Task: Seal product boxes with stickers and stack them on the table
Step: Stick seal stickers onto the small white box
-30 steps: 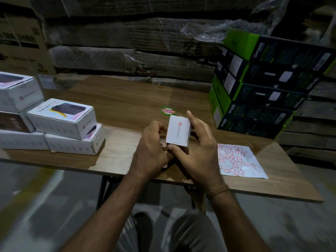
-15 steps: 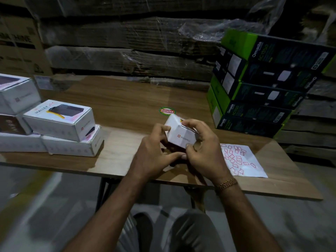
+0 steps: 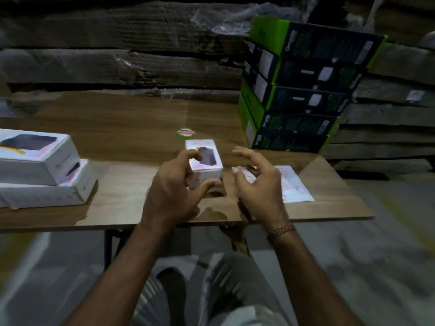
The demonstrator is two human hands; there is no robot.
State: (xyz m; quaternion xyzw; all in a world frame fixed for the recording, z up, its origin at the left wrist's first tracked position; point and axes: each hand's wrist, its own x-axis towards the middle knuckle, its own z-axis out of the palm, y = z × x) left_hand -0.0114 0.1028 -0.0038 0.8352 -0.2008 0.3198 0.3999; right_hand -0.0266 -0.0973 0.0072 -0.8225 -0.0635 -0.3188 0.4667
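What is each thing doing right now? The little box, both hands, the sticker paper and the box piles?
small white box: closed, printed face up, gripped by the left hand.
left hand: fingers curled round the box.
right hand: off the box, fingers loosely spread, holding nothing.
sticker sheet: lying flat on the table, partly hidden by the right hand.
white boxes: closed, stacked at left.
green-and-black boxes: closed, stacked at right, pile leaning.
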